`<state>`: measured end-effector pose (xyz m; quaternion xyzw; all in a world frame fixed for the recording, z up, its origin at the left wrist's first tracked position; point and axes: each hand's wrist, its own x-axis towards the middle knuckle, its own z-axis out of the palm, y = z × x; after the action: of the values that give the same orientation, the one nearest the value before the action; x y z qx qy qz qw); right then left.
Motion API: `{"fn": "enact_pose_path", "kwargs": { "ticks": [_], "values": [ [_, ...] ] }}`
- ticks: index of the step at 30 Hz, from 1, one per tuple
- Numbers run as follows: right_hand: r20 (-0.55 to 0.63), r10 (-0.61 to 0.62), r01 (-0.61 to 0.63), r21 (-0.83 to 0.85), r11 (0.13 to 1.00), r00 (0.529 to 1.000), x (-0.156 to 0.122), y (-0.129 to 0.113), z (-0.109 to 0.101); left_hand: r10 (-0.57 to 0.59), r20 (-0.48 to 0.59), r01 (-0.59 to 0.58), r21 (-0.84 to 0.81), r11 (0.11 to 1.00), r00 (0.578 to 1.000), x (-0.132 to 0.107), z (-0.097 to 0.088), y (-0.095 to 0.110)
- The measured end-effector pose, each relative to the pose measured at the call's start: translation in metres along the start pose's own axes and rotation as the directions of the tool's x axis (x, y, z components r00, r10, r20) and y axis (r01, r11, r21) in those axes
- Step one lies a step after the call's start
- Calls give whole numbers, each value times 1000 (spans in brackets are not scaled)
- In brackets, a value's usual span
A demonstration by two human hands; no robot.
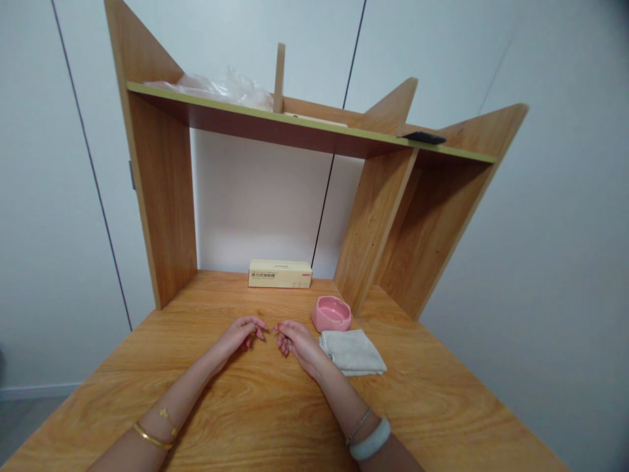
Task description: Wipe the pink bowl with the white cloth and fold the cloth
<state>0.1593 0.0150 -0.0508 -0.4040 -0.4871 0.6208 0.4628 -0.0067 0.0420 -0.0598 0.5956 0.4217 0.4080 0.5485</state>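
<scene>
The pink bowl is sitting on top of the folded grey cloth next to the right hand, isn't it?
Not quite. The head view shows the pink bowl standing on the wooden desk just behind the folded grey cloth, not on top of it. The cloth does lie next to the right hand.

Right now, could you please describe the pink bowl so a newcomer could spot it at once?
On the wooden desk, look just past the right hand, near the foot of the hutch divider. The pink bowl sits behind a folded grey cloth; it is the only round, pink thing there.
</scene>
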Motion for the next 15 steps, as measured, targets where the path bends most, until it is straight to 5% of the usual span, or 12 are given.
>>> {"fn": "enact_pose_path", "kwargs": {
  "ticks": [15],
  "values": [
    [-4,-1,1,-9,1000,1000,0,0,0,-5,-5,5,4,1000,1000,0,0,0]
  ]
}}
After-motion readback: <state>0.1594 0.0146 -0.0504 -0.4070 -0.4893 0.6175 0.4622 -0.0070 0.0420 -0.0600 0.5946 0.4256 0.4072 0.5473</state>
